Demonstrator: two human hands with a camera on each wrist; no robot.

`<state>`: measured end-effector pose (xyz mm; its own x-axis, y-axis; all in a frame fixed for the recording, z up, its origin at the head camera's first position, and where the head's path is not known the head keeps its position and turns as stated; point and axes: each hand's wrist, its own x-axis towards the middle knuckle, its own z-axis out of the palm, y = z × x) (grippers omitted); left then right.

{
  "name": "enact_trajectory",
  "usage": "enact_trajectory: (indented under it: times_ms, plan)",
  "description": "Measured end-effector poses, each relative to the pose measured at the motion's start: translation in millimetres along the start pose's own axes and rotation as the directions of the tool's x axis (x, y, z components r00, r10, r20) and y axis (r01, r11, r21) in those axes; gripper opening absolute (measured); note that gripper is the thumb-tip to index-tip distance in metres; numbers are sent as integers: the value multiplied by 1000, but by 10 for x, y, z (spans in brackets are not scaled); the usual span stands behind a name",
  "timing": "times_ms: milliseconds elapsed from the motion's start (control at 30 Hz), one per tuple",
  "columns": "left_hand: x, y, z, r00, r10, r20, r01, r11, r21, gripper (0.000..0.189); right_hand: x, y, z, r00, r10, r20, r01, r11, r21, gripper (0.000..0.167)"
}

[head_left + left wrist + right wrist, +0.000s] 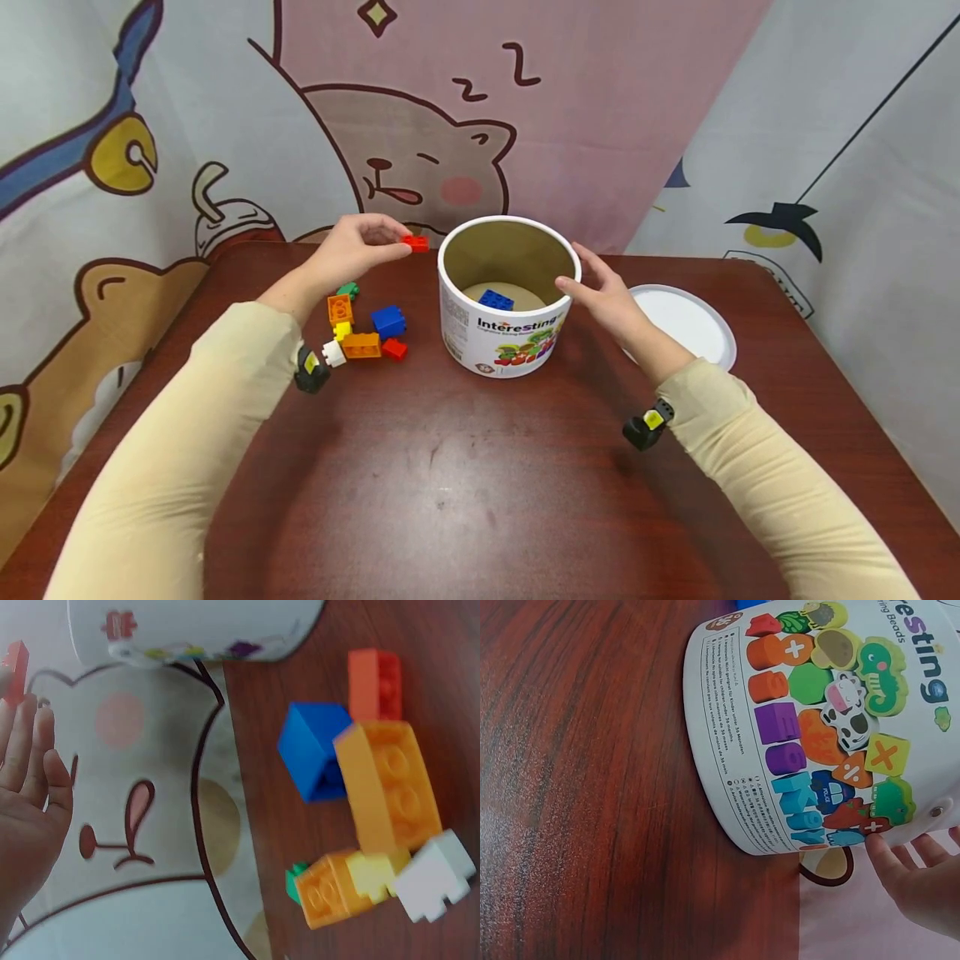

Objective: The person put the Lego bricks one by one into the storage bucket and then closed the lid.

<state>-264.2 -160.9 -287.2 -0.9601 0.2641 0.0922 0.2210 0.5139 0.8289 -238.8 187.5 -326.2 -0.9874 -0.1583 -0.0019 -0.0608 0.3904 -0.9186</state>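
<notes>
Between thumb and fingers, my left hand [365, 242] pinches a red toy brick [417, 243], just left of the rim of a white round bucket [480, 342]. The same red brick [16, 671] shows at the upper left of the left wrist view. My right hand [602, 293] holds the bucket's right side, thumb at the rim and fingers along the outer wall. Inside the bucket lies a blue brick [496, 300]. Under my left forearm are loose bricks: a blue one [388, 322], a red one [394, 349], orange ones [362, 345], a yellow one [342, 331], a white one [334, 353] and a green one [348, 290].
A white round lid [686, 325] lies on the brown table [450, 483], right of the bucket and partly behind my right forearm. Behind the table's far edge hangs a cloth [585, 125] printed with cartoon animals.
</notes>
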Motion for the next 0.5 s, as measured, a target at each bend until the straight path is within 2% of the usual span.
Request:
enact_trajectory:
  times_ms: [267, 500]
  plan:
    - [109, 250, 219, 995, 91, 44, -89, 995, -38, 25, -8, -9, 3, 1000, -5, 10, 5, 1000, 9, 69]
    - [178, 421, 452, 985, 136, 103, -131, 990, -59, 23, -12, -11, 2, 1000, -7, 9, 7, 1000, 9, 69]
